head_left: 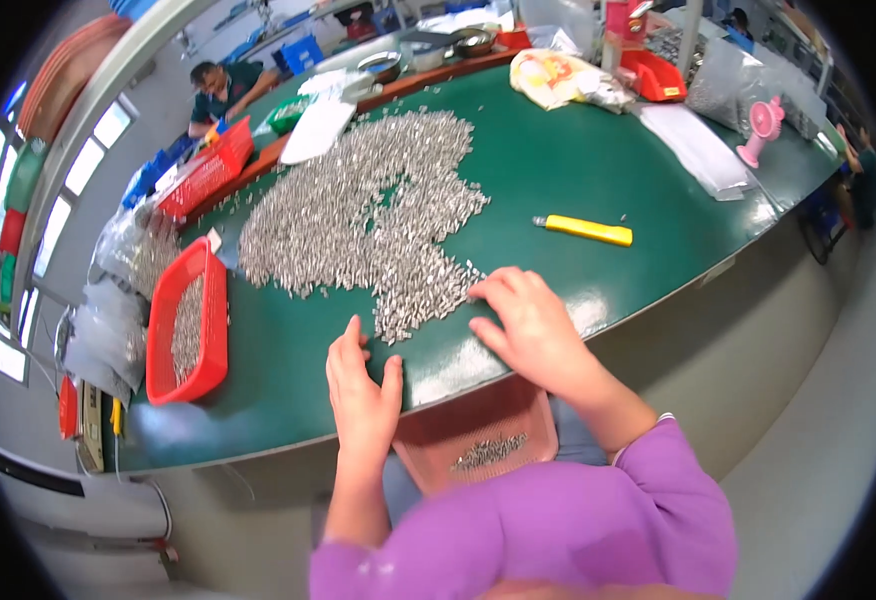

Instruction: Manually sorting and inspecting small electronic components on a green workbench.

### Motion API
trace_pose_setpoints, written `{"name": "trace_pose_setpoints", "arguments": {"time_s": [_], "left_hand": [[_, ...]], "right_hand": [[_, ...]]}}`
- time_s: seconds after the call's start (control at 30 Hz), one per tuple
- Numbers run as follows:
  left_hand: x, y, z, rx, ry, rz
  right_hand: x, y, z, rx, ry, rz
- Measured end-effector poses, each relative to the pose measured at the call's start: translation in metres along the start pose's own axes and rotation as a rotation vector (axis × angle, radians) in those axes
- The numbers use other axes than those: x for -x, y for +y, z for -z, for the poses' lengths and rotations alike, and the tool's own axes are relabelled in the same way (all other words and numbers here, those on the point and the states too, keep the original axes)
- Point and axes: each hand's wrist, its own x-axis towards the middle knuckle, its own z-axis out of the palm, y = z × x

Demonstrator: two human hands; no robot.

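A broad pile of small silvery metal pieces (308, 225) spreads over the middle and far left of the green table (288, 380), with a narrower lobe reaching toward the near edge; the right hand (536, 328) is at the near right of that lobe, its fingers curved and lying close together, its thumb held apart from them; whether the fingertips touch any piece I cannot tell; the left hand (363, 395) is just short of the lobe at the near left, its fingers close together and its thumb spread away, with a visible gap between; below the table's near edge, between the forearms, a pink basket (420, 455) holds a small heap of similar pieces; to the left, a red basket (216, 335) contains more of them; to the right of the pile lies a yellow-handled tool (590, 230); farther right are a flat white packet (696, 150) and a pink fan (764, 122); at the far side are a crumpled plastic bag (550, 78) and a red bin (653, 78); at the far left, beyond another red basket (206, 175), a person (220, 98) leans forward.
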Motion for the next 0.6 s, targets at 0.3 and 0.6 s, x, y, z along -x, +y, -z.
{"name": "trace_pose_setpoints", "arguments": {"time_s": [0.3, 0.6], "left_hand": [[-0.013, 0.007, -0.016, 0.079, -0.084, -0.088], [-0.013, 0.015, -0.03, 0.19, -0.106, -0.109]], "right_hand": [[0.005, -0.007, -0.029, -0.086, -0.063, 0.027], [0.003, -0.011, -0.033, -0.207, -0.108, 0.022]]}}
